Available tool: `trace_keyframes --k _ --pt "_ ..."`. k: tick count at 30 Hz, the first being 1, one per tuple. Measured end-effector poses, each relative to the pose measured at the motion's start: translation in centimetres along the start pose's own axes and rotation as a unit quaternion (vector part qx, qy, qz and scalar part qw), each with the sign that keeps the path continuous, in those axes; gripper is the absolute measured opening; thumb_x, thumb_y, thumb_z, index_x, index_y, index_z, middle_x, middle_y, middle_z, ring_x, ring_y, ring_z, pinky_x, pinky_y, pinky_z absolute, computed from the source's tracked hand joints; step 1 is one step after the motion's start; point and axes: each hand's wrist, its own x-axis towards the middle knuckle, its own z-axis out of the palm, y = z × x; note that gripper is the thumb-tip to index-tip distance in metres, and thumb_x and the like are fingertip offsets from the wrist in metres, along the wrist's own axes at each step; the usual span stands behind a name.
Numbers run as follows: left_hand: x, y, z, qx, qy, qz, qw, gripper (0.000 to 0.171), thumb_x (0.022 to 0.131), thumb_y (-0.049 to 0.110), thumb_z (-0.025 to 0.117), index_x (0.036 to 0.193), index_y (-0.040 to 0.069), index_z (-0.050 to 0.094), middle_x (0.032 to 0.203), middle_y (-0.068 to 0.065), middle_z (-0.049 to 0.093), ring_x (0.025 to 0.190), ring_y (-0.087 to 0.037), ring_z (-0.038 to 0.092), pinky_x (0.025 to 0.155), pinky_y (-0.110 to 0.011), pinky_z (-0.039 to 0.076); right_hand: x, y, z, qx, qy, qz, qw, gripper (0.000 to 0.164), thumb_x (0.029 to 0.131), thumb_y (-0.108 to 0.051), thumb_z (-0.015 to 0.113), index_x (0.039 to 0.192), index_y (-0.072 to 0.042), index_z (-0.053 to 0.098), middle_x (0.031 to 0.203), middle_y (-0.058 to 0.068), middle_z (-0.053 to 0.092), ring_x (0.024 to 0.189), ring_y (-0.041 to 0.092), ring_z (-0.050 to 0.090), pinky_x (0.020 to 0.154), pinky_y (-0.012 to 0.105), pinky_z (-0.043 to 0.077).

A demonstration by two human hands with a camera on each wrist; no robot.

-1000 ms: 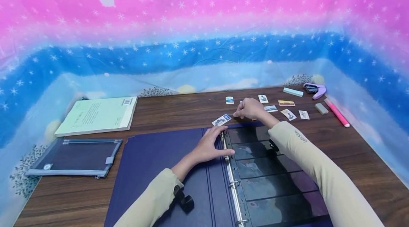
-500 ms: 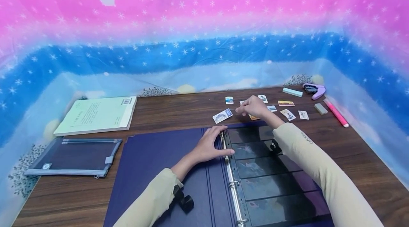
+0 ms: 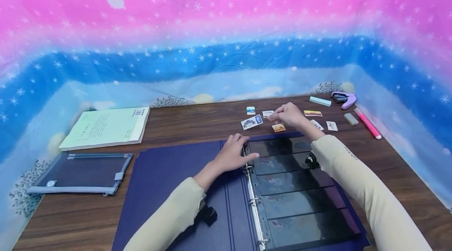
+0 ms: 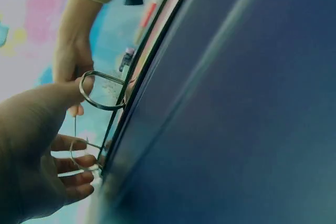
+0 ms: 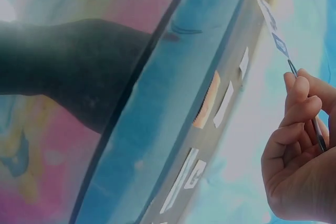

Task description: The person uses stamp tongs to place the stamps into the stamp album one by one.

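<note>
My right hand point(image 3: 290, 116) pinches a pair of tweezers point(image 5: 318, 134) between thumb and fingers. In the right wrist view the tweezer tips hold a postage stamp point(image 5: 273, 24) by one end; the same stamp point(image 3: 252, 122) shows left of the hand in the head view. My left hand point(image 3: 231, 154) rests at the top of the open ring binder point(image 3: 176, 176), its fingers spread and loosely bent near the metal rings point(image 4: 102, 92). A black stock page point(image 3: 286, 180) with clear pocket strips lies on the binder's right side, partly in shadow.
Several loose stamps point(image 3: 279, 128) lie beyond the binder. Farther right are a light blue bar point(image 3: 320, 101), a purple stapler point(image 3: 347, 100), an eraser point(image 3: 351, 119) and a pink marker point(image 3: 368, 123). On the left lie a pale green book point(image 3: 106, 127) and a zip pouch point(image 3: 82, 172).
The right hand has moved right and away from me, lifting the stamp off the table with the tweezers. My left hand stays at the rings. The head view has shifted slightly.
</note>
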Motion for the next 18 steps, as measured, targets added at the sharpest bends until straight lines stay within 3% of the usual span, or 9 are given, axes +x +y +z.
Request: trace_keyframes --k 4,8,12,18 --pt "1.4 0.9 0.3 0.079 0.019 0.005 0.9967 0.055 0.089 0.046 0.056 0.127 0.006 0.055 0.116 -0.011 0.051 0.099 -0.023 0.043 0.087 -0.037 0.037 -0.2 0.0 -0.3 0.001 0.001 0.002 1.000 0.029 0.083 -0.031 0.068 0.095 -0.005 0.073 0.079 0.010 0.070 0.057 0.019 0.050 0.053 0.031 0.039" --pt "2.1 1.4 0.8 0.118 0.005 -0.001 0.9930 0.048 0.089 0.044 0.058 0.122 0.008 0.060 0.115 -0.009 0.052 0.098 -0.022 0.043 0.083 -0.034 0.036 -0.2 0.4 -0.2 0.006 -0.003 0.001 1.000 0.029 0.083 -0.032 0.068 0.093 -0.005 0.073 0.077 0.008 0.069 0.054 0.018 0.048 0.052 0.032 0.039" --pt "2.3 1.7 1.2 0.142 0.013 -0.009 0.9897 0.043 0.087 0.042 0.061 0.117 0.012 0.063 0.116 -0.008 0.052 0.097 -0.022 0.043 0.081 -0.033 0.036 -0.2 0.6 -0.2 0.006 -0.004 -0.004 1.000 0.030 0.083 -0.033 0.068 0.092 -0.005 0.073 0.074 0.009 0.069 0.047 0.015 0.039 0.049 0.031 0.035" --pt "2.7 1.9 1.7 0.152 0.024 -0.012 0.9880 0.038 0.088 0.043 0.060 0.107 0.011 0.062 0.107 -0.006 0.051 0.090 -0.020 0.038 0.079 -0.033 0.032 -0.4 0.7 -0.6 0.019 -0.004 -0.009 1.000 0.030 0.083 -0.031 0.068 0.091 -0.003 0.073 0.065 0.000 0.065 0.052 0.016 0.043 0.049 0.028 0.033"
